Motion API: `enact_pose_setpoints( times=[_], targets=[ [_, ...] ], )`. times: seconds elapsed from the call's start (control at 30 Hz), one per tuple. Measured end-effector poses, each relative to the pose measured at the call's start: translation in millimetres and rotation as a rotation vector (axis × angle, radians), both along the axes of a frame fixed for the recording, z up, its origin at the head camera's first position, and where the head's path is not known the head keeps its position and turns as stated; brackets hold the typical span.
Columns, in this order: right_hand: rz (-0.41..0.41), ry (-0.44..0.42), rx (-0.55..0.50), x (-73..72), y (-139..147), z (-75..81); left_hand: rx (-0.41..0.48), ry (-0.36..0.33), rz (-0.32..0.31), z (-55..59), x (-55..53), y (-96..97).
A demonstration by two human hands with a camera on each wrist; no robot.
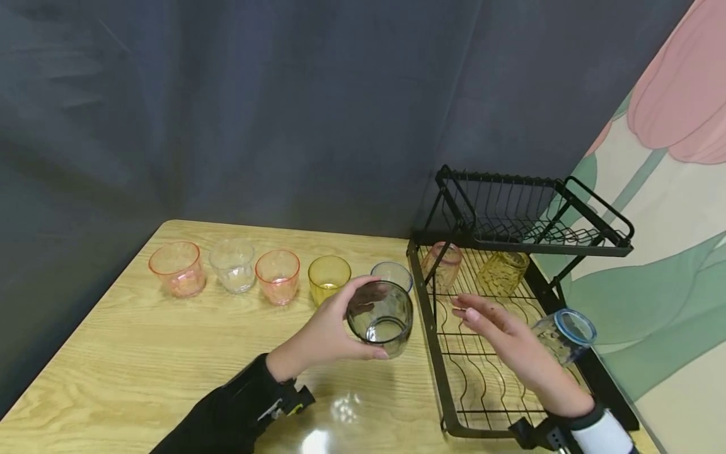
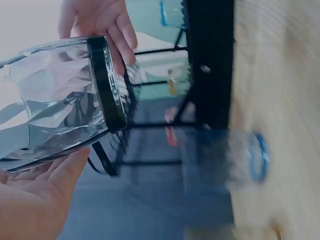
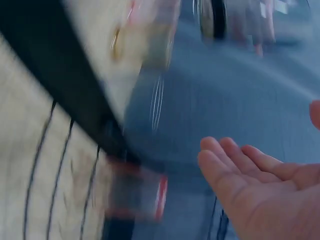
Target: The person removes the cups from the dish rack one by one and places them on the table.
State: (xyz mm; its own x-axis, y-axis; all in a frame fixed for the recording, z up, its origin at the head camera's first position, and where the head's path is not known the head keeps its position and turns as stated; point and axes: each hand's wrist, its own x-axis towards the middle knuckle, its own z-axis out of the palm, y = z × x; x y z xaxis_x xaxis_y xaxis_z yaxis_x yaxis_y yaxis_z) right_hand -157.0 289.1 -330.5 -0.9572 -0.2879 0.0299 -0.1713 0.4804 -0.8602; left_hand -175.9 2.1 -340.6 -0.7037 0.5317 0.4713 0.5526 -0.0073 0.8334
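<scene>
My left hand (image 1: 331,331) grips a dark grey glass (image 1: 386,321) around its side, above the table just left of the rack. In the left wrist view the faceted side of this grey glass (image 2: 55,105) fills the upper left. Over the lower tier of the black dish rack (image 1: 431,353), my right hand (image 1: 516,347) is held with fingers extended and nothing in it. Under that forearm, a blue-rimmed glass (image 1: 567,334) leans at the rack's right side, partly covered. The right wrist view is blurred but shows the right palm (image 3: 270,200) bare.
Along the table's back stand a pink glass (image 1: 177,271), a clear glass (image 1: 234,268), another pink glass (image 1: 278,277), a yellow glass (image 1: 328,274) and a blue-rimmed clear glass (image 1: 394,272). Inside the rack are a pink glass (image 1: 445,261) and an amber glass (image 1: 501,274), below its raised upper tier (image 1: 527,233).
</scene>
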Motion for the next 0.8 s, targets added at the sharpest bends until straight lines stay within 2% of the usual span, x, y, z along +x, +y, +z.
enact_pose_setpoints(
  times=[0.1,0.23,0.27,0.37,0.47,0.57,0.63,0.8],
  targets=[
    [-0.06,0.074,0.185,-3.7,23,5.2,-0.016,0.002,0.051,-10.2,-5.7,-20.0],
    [-0.125,0.141,0.349,-9.0,52,8.5,-0.076,-0.008,0.169,-19.8,-6.6,-52.1],
    [-0.141,0.156,0.392,-10.4,60,8.5,-0.108,-0.012,0.214,-21.5,-5.5,-61.5],
    [-0.192,0.184,0.544,-13.8,80,8.0,-0.169,-0.064,0.329,-40.5,-10.5,-91.2],
    [-0.222,0.155,0.682,-17.8,99,5.3,-0.265,-0.121,0.459,-56.4,-16.1,-122.7],
    [-0.222,0.119,0.768,-23.0,115,1.2,-0.305,-0.187,0.537,-66.4,-19.8,-152.6],
    [-0.211,0.108,0.8,-26.1,124,-1.7,-0.343,-0.197,0.588,-72.3,-21.0,-171.3],
    [-0.172,0.088,0.854,-31.1,136,-11.1,-0.355,-0.215,0.681,-88.5,-30.1,-219.4]
  ],
)
